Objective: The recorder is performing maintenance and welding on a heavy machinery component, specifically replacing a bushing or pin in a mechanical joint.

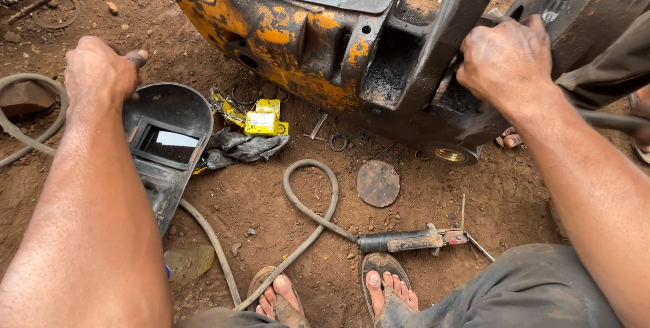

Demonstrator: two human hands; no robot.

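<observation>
His left hand (100, 71) clamped the dark welding mask (166, 142) at nine o'clock; right hand (506, 62) gripped the rusty yellow-black machine casting (318, 37); electrode holder (409, 240) lay unused.

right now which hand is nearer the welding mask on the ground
Left. The left hand grips the top edge of the welding mask; the right hand is far off, on the yellow machine part.

Electrode holder (412, 240): lying on the dirt near the lower edge, by the feet
Cable (308, 196): looped on the ground, running into the holder
Round disc (378, 183): flat on the dirt, mid-ground
Yellow packets (263, 119): on a grey rag (237, 146)
Ring (338, 142): just beside the packets
Hose (20, 140): curving at the left edge
</observation>
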